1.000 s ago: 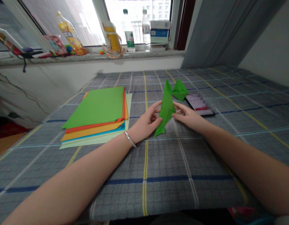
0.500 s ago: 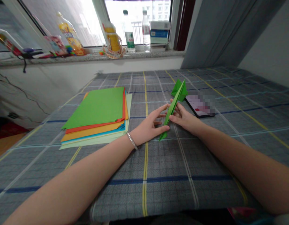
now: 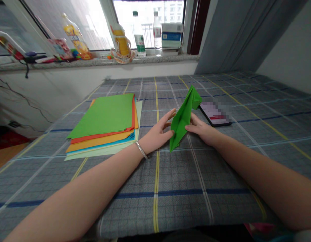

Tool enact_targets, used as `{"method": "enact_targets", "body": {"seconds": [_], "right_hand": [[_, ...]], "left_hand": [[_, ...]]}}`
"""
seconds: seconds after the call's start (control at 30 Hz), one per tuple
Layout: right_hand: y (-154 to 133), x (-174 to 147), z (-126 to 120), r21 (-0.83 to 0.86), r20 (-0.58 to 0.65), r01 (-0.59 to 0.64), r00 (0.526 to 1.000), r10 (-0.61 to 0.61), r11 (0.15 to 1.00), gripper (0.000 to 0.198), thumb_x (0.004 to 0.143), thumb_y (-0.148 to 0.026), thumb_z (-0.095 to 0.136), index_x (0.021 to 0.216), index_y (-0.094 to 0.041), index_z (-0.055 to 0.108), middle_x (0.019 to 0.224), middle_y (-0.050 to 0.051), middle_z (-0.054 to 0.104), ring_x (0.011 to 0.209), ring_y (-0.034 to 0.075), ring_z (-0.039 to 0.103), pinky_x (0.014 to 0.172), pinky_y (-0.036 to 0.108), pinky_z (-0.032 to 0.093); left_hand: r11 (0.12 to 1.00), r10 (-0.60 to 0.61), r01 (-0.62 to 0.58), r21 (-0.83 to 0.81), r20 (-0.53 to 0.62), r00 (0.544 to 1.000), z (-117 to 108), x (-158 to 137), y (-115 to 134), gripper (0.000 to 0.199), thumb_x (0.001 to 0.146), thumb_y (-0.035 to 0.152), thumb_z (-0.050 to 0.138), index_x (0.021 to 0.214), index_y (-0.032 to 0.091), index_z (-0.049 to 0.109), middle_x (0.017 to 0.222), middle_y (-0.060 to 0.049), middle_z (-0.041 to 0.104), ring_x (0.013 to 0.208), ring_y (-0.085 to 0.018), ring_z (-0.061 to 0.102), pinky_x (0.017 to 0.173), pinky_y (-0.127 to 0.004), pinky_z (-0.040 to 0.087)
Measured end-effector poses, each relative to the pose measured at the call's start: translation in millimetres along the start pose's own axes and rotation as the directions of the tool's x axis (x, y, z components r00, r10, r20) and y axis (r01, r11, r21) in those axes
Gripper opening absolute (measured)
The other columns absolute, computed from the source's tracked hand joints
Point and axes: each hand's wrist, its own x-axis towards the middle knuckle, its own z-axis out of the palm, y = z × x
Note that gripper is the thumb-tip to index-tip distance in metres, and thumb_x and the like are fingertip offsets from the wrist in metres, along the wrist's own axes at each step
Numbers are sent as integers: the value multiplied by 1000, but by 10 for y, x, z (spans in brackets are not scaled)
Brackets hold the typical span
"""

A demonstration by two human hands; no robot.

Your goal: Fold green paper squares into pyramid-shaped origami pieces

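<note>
A green folded paper [image 3: 182, 119], diamond-shaped with a crease along its middle, stands tilted between my two hands. My left hand [image 3: 159, 132], with a silver bangle at its wrist, grips the left edge, thumb on the near face and the other fingers partly behind. My right hand [image 3: 202, 129] pinches the right edge, its thumb in front and its fingertips hidden behind the paper. Behind the upper tip shows another green folded part [image 3: 196, 99]; I cannot tell whether it is joined to the held paper.
A stack of coloured paper sheets [image 3: 102, 116], green on top, lies to the left. A phone [image 3: 214, 114] lies to the right, beside the green part. The checked cloth [image 3: 180, 178] covers the surface. Bottles [image 3: 139, 37] and boxes [image 3: 171, 38] stand on the windowsill.
The green paper has turned from nearly edge-on to showing its broad face. My left hand has shifted slightly left, and my right hand has moved slightly right.
</note>
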Motion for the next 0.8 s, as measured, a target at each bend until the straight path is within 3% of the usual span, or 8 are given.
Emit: {"method": "enact_targets", "body": {"seconds": [0.23, 0.37, 0.47, 0.53, 0.63, 0.7, 0.8], "right_hand": [[37, -1, -20, -103, -49, 23, 998, -28, 994, 70, 74, -30, 57, 142, -29, 41, 154, -2, 39, 143, 25, 31, 119, 48, 21], [52, 4, -15, -155, -63, 21, 998, -31, 988, 69, 71, -21, 53, 139, -27, 47, 147, 0, 49, 139, 26, 38, 117, 48, 26], [55, 9, -11, -236, -99, 31, 993, -56, 971, 64, 74, -19, 49, 137, -27, 51, 144, 0, 52, 138, 25, 39, 117, 47, 28], [55, 17, -9, -297, -126, 45, 988, -86, 954, 57, 81, -22, 46, 137, -28, 51, 144, -1, 52, 139, 23, 37, 118, 45, 26], [57, 31, -10, -371, -122, 102, 980, -157, 923, 49, 91, -29, 42, 139, -28, 51, 145, 0, 52, 139, 21, 39, 118, 45, 24], [56, 34, -16, -427, -111, 167, 966, -235, 889, 48, 93, -30, 41, 140, -27, 50, 146, 1, 50, 138, 20, 40, 118, 44, 25], [39, 23, -27, -527, -142, 198, 938, -316, 826, 48, 91, -25, 44, 139, -26, 52, 143, 2, 54, 133, 20, 46, 114, 43, 33]], "left_hand": [[1000, 0, -1, -23, -37, 999, -13, 33, -54, 87, 73, 7, 50, 152, 28, 21, 155, -5, 34, 135, -23, 43, 113, -42, 38], [997, 14, -11, 70, -43, 999, -32, 33, -77, 88, 72, 7, 48, 153, 26, 21, 155, -5, 35, 137, -22, 41, 117, -44, 31], [990, 16, -3, 144, -91, 996, -33, 39, -70, 73, 80, 12, 48, 150, 24, 30, 149, -5, 43, 136, -23, 41, 117, -44, 32], [992, -32, 49, 120, -140, 990, -28, 45, -71, 59, 88, 21, 45, 147, 24, 36, 139, -6, 53, 127, -23, 50, 110, -44, 41], [986, -165, 168, -1, -178, 970, -28, 57, -101, 51, 95, 33, 39, 146, 25, 37, 120, -6, 64, 96, -20, 64, 85, -40, 56], [978, -209, 203, -50, -199, 958, -39, 65, -133, 50, 96, 32, 38, 145, 27, 37, 113, -5, 66, 84, -17, 65, 76, -36, 58], [981, -194, 190, -39, -217, 957, -68, 75, -171, 52, 92, 24, 40, 144, 27, 39, 112, -5, 66, 83, -16, 64, 75, -34, 57]]}}
